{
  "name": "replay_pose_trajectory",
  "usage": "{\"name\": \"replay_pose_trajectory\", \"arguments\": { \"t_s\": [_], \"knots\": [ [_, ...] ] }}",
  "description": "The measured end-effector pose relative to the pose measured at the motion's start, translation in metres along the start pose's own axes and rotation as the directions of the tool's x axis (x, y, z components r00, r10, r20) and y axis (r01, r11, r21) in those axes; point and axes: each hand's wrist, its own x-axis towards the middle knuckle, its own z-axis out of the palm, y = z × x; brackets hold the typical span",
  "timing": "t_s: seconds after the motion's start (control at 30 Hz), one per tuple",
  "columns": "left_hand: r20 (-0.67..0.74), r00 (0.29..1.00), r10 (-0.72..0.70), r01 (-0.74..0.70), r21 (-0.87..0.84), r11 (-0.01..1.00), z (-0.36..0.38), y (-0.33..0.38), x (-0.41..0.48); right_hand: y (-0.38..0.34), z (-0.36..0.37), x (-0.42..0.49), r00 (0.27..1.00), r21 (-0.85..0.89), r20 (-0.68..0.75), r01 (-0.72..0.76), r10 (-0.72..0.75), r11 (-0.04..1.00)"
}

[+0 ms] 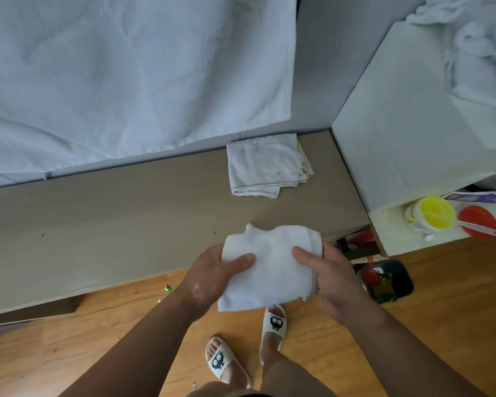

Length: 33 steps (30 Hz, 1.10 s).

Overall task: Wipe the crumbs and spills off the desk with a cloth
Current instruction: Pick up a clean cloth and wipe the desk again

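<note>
Grips the folded white cloth [272, 276] over the near edge of the desk [126, 224], with left hand [209, 279] and right hand [335, 282] clamped on it, thumbs on top. Looks mostly wiped: stained cloth [265, 164] at 12 o'clock, dark specks [214, 232] remaining toward 9.

white cloth [269, 270]: folded, held over front edge | desk [126, 224]: beige top, few dark crumbs [214, 232]

White sheet [126, 75] hangs at back; yellow-lidded tub [430, 214] and red lid [477, 220] share a pale shelf [395, 233]; cartoon-faced slippers [219, 359] stand on wooden floor [69, 339].
</note>
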Motion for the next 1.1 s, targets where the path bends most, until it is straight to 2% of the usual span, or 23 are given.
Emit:
{"name": "replay_pose_trajectory", "arguments": {
  "t_s": [0.1, 0.17, 0.23, 0.27, 0.33, 0.37, 0.4, 0.47, 0.53, 0.57, 0.67, 0.7, 0.77, 0.8, 0.83, 0.9, 0.97, 1.0, 1.07, 1.1],
  "knots": [
    [-0.092, 0.992, 0.091, -0.076, 0.160, 0.984, 0.011, -0.004, -0.005, 0.004, -0.017, -0.009, 0.990, -0.197, -0.115, 0.061, -0.085, 0.979],
    [-0.089, 0.992, 0.091, -0.076, 0.159, 0.984, 0.016, -0.012, -0.009, 0.009, -0.030, -0.015, 0.989, -0.339, -0.097, 0.074, -0.113, 0.938],
    [-0.037, 0.988, 0.151, -0.132, 0.310, 0.941, 0.022, -0.021, -0.008, 0.009, -0.036, -0.019, 0.995, -0.533, -0.035, 0.061, -0.093, 0.844],
    [-0.006, 0.978, 0.207, -0.181, 0.465, 0.867, 0.027, -0.024, -0.006, 0.007, -0.037, -0.020, 0.996, -0.648, -0.032, 0.047, -0.089, 0.760],
    [0.047, 0.935, 0.352, -0.270, 0.737, 0.619, 0.034, -0.029, 0.007, 0.002, -0.047, -0.017, 0.993, -0.818, -0.047, 0.025, -0.110, 0.575],
    [0.064, 0.914, 0.401, -0.293, 0.787, 0.543, 0.038, -0.028, 0.013, -0.001, -0.055, -0.013, 0.993, -0.856, -0.065, -0.003, -0.101, 0.517],
    [0.078, 0.907, 0.414, -0.304, 0.802, 0.514, 0.041, -0.025, 0.019, -0.006, -0.062, -0.010, 0.993, -0.883, -0.081, -0.032, -0.083, 0.469],
    [0.159, 0.920, 0.359, -0.343, 0.771, 0.537, 0.046, -0.017, 0.031, -0.021, -0.078, -0.003, 0.997, -0.917, -0.067, -0.043, -0.049, 0.396],
    [0.259, 0.938, 0.232, -0.347, 0.669, 0.657, 0.052, -0.002, 0.044, -0.042, -0.092, 0.005, 0.999, -0.932, -0.035, -0.019, -0.038, 0.361],
    [0.277, 0.942, 0.190, -0.324, 0.603, 0.729, 0.058, 0.006, 0.050, -0.054, -0.098, 0.010, 0.999, -0.925, -0.036, -0.018, -0.039, 0.379],
    [0.152, 0.981, 0.119, -0.164, 0.332, 0.929, 0.075, 0.021, 0.082, -0.084, -0.111, 0.039, 0.992, -0.846, -0.099, -0.041, -0.080, 0.531],
    [0.091, 0.993, 0.075, -0.094, 0.227, 0.969, 0.079, 0.023, 0.098, -0.087, -0.113, 0.055, 0.979, -0.827, -0.146, -0.041, -0.143, 0.561],
    [-0.012, 1.000, -0.026, 0.027, 0.110, 0.994, 0.086, 0.024, 0.129, -0.085, -0.112, 0.090, 0.900, -0.853, -0.234, -0.009, -0.367, 0.522],
    [-0.057, 0.998, -0.027, 0.038, 0.204, 0.978, 0.086, 0.025, 0.144, -0.076, -0.107, 0.106, 0.860, -0.882, -0.228, 0.017, -0.457, 0.472],
    [-0.088, 0.996, -0.003, 0.037, 0.385, 0.922, 0.084, 0.025, 0.153, -0.063, -0.102, 0.119, 0.853, -0.909, -0.180, 0.047, -0.490, 0.415],
    [-0.212, 0.970, 0.122, 0.061, 0.693, 0.718, 0.072, 0.020, 0.157, -0.023, -0.086, 0.137, 0.916, -0.966, -0.032, 0.075, -0.400, 0.249],
    [-0.304, 0.890, 0.339, 0.005, 0.750, 0.661, 0.040, 0.007, 0.149, 0.016, -0.077, 0.151, 0.938, -0.999, 0.036, 0.045, -0.344, 0.017],
    [-0.343, 0.842, 0.417, -0.008, 0.764, 0.646, 0.017, -0.005, 0.142, 0.025, -0.075, 0.157, 0.926, -0.998, 0.047, 0.031, -0.376, -0.049],
    [-0.395, 0.767, 0.506, 0.057, 0.827, 0.560, -0.039, -0.030, 0.127, 0.025, -0.077, 0.169, 0.882, -0.995, 0.084, 0.047, -0.463, -0.090],
    [-0.430, 0.750, 0.503, 0.151, 0.851, 0.503, -0.070, -0.043, 0.118, 0.022, -0.082, 0.174, 0.854, -0.990, 0.132, 0.087, -0.504, -0.112]
  ]
}}
